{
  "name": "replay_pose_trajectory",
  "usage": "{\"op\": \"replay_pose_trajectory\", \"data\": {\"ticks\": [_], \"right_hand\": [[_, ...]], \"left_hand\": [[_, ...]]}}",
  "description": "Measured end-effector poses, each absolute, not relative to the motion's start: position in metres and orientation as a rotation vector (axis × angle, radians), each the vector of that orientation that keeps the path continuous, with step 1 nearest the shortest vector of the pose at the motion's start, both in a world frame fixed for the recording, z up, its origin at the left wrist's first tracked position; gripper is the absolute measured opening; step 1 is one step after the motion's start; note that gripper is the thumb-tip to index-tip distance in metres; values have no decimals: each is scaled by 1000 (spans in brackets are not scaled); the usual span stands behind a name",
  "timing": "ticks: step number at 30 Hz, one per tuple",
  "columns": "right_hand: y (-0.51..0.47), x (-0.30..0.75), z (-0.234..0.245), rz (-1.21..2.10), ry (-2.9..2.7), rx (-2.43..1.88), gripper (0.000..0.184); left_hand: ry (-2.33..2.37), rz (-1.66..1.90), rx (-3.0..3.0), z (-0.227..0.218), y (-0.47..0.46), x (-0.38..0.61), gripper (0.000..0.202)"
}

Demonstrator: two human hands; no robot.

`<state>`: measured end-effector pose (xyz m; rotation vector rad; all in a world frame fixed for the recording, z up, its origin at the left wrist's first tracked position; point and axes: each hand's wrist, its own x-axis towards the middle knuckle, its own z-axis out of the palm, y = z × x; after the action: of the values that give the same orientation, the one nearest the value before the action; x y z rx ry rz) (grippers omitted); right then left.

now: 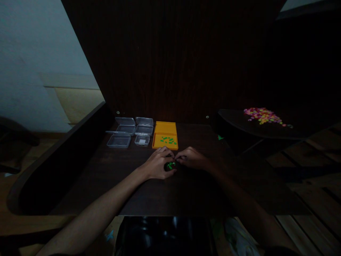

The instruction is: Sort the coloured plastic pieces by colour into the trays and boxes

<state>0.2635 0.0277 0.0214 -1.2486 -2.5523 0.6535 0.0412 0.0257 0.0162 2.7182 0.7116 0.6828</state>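
My left hand [159, 164] rests on the dark table, its fingers and thumb curled round a small green, shiny thing [170, 165]. What kind of thing it is cannot be made out in the dim light. My right hand [192, 158] comes in from the other side with its fingertips pinched close to the left fingers; anything in the pinch is too small to see. Just beyond both hands lies an open yellow box [157, 145] with several small green pieces [170, 140] in its near half.
Left of the yellow box stand several clear plastic boxes [118, 141] with raised lids; a small one [142, 140] holds a white piece. A heap of colourful small pieces [263, 115] lies on the raised shelf at right. A green scrap [220, 137] is near it.
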Motion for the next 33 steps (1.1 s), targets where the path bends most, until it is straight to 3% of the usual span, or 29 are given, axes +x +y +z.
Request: {"op": "replay_pose_trajectory", "data": {"ticks": [9, 24, 33], "right_hand": [[27, 265, 23, 646, -2503, -1107, 17], [27, 269, 24, 663, -2365, -1212, 11], [26, 267, 15, 631, -2465, -968, 22]], "left_hand": [[768, 723, 2690, 12, 25, 47, 8], [681, 700, 2667, 7, 25, 49, 11], [882, 1000, 2344, 24, 38, 37, 14]]}}
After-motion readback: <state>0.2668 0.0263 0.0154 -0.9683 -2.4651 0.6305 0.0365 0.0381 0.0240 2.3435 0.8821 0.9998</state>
